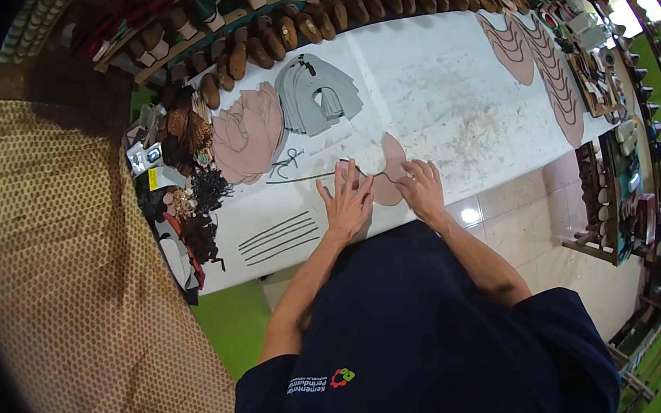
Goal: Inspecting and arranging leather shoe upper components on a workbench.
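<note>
A pink sole-shaped piece point(394, 152) lies on the white table near its front edge, between my hands. One long thin dark strip point(299, 179) runs from the left, under my left hand, and curves onto the pink piece. My left hand point(347, 205) rests over the strip with fingers spread, its fingertips by the pink piece's left edge. On the piece's right side, my right hand point(425, 190) has bent fingers pressed together at the strip's end. What lies right under those fingertips is partly hidden.
Several dark strips point(278, 237) lie at the front left, with a tangled dark cord point(286, 162) behind. Farther back are stacked pink pieces point(249, 134) and grey pieces point(298, 100). Pink pieces with dark curved strips point(557, 83) lie right. Brown shoe lasts point(357, 9) line the back.
</note>
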Tool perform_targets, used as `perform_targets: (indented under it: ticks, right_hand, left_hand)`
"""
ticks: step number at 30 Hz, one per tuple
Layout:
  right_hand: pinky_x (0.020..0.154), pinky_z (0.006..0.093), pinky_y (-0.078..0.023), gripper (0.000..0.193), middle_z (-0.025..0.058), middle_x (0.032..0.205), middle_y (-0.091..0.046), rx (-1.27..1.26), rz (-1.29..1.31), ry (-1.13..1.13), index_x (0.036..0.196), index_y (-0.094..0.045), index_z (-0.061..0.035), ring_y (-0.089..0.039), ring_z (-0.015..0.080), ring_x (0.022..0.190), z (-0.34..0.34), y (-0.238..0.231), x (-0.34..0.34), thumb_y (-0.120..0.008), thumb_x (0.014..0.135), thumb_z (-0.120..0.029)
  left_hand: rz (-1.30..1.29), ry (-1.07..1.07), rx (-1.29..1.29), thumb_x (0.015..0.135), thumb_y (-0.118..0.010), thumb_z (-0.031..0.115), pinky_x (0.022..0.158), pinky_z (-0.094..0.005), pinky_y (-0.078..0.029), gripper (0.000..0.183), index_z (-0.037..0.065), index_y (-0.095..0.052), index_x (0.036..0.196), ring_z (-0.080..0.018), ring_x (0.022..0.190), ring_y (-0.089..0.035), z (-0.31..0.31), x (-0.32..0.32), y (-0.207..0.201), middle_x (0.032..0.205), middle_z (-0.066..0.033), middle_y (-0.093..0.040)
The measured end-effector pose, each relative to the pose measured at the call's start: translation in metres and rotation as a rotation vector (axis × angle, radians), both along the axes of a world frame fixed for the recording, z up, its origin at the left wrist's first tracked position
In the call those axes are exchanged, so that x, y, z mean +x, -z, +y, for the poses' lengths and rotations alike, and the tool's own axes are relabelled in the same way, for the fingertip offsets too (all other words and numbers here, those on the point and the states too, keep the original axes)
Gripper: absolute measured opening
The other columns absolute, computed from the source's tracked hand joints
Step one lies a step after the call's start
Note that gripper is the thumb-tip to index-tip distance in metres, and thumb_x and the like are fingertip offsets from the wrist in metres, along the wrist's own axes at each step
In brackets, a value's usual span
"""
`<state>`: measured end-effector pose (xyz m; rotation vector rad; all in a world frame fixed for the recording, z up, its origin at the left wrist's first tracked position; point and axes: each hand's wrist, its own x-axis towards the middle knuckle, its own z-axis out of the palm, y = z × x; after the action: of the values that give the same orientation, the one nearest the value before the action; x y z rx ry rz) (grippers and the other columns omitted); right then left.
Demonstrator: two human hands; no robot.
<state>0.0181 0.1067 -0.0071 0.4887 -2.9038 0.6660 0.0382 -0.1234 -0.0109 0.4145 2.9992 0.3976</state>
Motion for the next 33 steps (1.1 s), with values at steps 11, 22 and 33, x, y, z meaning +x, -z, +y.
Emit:
perform_targets:
  ticks: [11,22,33]
  right_hand:
    - [0.121,0.0547,-0.033,0.02,0.0055,0.137,-0.062,0.216,0.044,-0.058,0.104,-0.076,-0.011,-0.051,0.0264,0.138,0.014,-0.003,-0.044,-0.074,0.09,-0.026]
    - [0.121,0.0548,-0.033,0.026,0.0091,0.146,-0.059,0.035,0.033,-0.094,0.112,-0.079,-0.0142,-0.049,0.0322,0.14,0.017,-0.013,-0.033,-0.074,0.092,-0.03]
    - [0.123,0.054,-0.031,0.016,0.0052,0.14,-0.063,0.055,0.023,-0.359,0.092,-0.079,-0.011,-0.05,0.0263,0.139,0.018,0.002,-0.066,-0.073,0.09,-0.025]
  left_hand:
    - [0.032,0.064,0.014,0.104,-0.059,0.041,0.114,-0.0816,-0.007,0.048,0.033,-0.056,0.151,-0.0376,0.163,-0.008,-0.004,-0.004,0.006,0.177,-0.0115,-0.014]
    - [-0.003,0.038,0.067,0.102,-0.062,0.036,0.116,-0.0816,-0.009,0.049,0.03,-0.056,0.15,-0.0358,0.163,-0.011,-0.004,-0.003,0.0,0.177,-0.0103,-0.014]
    - [-0.036,-0.096,0.034,0.101,-0.063,0.034,0.114,-0.0832,-0.009,0.05,0.039,-0.056,0.15,-0.0363,0.163,-0.008,0.009,0.004,0.002,0.178,-0.0089,-0.012]
